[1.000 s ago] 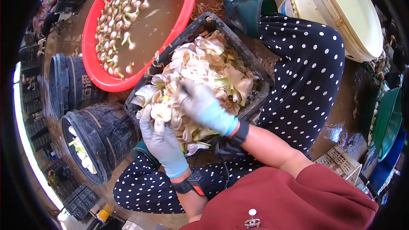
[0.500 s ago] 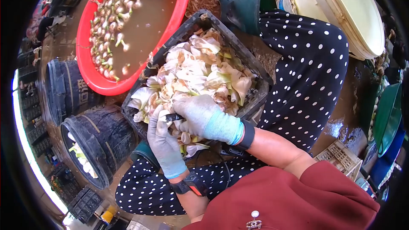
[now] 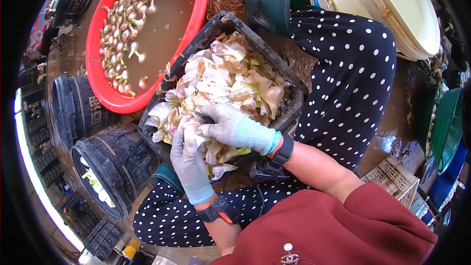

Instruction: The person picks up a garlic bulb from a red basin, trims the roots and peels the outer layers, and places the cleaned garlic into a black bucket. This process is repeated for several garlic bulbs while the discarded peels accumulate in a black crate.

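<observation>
My left hand (image 3: pixel 188 162), in a grey-white glove, has its fingers closed around a whitish garlic bulb (image 3: pixel 190 128), largely covered by the fingers. Just to its right, my gloved right hand (image 3: pixel 224 124) grips a small black-handled knife (image 3: pixel 203 117); I cannot make out the blade. Both hands are close together over the near side of a black plastic crate (image 3: pixel 289 76). Loose garlic skins (image 3: pixel 228 78), white with brown and green patches, are heaped inside it.
At upper left, a red tub (image 3: pixel 202 0) contains murky water and many garlic bulbs (image 3: pixel 117 44). A dark bucket (image 3: pixel 120 164) lies tilted at left with white pieces inside. Green boots (image 3: pixel 267 7) flank the crate. A cream tub (image 3: pixel 387 14) stands at upper right.
The knife has turned and moved up from between the hands, away from the left fingers. More of the whitish bulb shows now. The view has shifted slightly.
</observation>
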### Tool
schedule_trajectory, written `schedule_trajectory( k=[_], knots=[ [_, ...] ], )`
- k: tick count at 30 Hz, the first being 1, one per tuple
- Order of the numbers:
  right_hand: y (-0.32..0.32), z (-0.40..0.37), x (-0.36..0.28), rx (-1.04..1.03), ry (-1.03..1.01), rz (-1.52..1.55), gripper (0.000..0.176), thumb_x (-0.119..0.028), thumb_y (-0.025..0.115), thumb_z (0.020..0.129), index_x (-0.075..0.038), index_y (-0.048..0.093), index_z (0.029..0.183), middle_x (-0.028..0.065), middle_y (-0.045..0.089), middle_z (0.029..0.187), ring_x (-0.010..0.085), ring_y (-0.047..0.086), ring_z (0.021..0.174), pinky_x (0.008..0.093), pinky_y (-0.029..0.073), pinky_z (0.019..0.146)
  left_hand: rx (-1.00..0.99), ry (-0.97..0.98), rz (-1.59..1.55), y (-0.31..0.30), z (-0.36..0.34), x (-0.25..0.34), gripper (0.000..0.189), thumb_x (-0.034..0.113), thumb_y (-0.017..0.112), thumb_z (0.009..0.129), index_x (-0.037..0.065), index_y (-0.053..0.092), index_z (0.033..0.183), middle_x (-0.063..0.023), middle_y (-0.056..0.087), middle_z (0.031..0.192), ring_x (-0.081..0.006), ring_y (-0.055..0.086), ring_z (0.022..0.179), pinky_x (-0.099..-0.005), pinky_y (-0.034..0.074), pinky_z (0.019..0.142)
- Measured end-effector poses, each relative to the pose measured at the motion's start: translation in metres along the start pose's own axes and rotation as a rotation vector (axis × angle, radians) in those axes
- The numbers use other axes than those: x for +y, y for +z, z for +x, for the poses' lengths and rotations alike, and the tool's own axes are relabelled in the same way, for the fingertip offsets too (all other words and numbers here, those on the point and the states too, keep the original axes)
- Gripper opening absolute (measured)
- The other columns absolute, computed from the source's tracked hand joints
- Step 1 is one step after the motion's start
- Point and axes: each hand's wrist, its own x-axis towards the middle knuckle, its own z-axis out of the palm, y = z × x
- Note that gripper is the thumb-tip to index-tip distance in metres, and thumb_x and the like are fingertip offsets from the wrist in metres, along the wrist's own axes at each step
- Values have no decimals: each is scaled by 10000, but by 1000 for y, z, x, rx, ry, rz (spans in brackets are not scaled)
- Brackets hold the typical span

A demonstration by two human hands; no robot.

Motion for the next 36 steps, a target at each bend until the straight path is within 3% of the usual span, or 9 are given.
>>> schedule_trajectory(
  k=[3,7,13,18,21,22,25,30,36],
  knots=[
    [0,-5,-14,17,379,389,338,-175,623,845,20,565,1115,93,647,833,199,600,721,330,503,683,35,26,-9,9,-3,0,493,91,605,859,-46,451,1307,-156,522,1267,-249,535,1137,-387,437,978],
    [3,-2,-25,197,226,461,340,-203,625,859,24,555,1103,67,632,807,181,575,680,329,496,639,53,106,-29,11,2,1,453,92,586,879,-53,464,1291,-157,554,1218,-209,558,1073,-339,455,922],
    [15,6,13,267,-93,-231,179,-142,612,869,21,539,865,140,558,704,209,540,654,329,457,623,337,191,788,43,-1,-13,380,178,480,958,-76,503,1240,-149,579,1185,-222,539,1117,-353,393,986],
    [12,15,-3,317,81,620,135,-152,581,909,-25,543,930,33,619,818,115,573,684,254,477,605,410,-123,213,21,12,-10,341,52,466,939,-3,504,1273,-39,639,891,-21,469,589,-147,363,480],
    [-19,7,-40,421,46,898,125,-132,594,902,-25,576,964,27,638,876,135,617,734,261,517,650,336,-69,192,-1,5,-12,367,38,471,933,0,479,1298,-44,628,920,-37,496,613,-159,389,494],
    [-24,8,-33,328,-85,825,172,-148,609,897,-15,603,1006,24,645,893,140,635,788,266,511,658,366,-56,130,-7,3,-15,382,27,460,934,3,458,1315,-56,621,963,-43,505,616,-160,400,497],
    [-20,6,-2,352,-138,-768,283,-254,669,813,-89,630,1040,127,652,903,289,654,802,390,519,700,411,-32,118,4,3,-7,385,12,450,931,2,457,1316,-66,612,1001,-49,514,622,-164,410,498],
    [13,8,-3,278,-386,-375,268,-237,683,803,-45,631,982,154,611,835,332,603,778,388,483,705,332,-10,198,6,-1,-7,340,98,526,931,13,516,1260,-43,620,879,-59,499,575,-165,386,474],
    [5,20,35,537,-64,-87,237,-198,528,883,35,559,909,262,592,821,399,590,762,449,471,676,250,-46,160,28,-7,5,238,138,511,948,13,542,1148,-9,581,893,-62,508,641,-169,384,489]
  ],
)
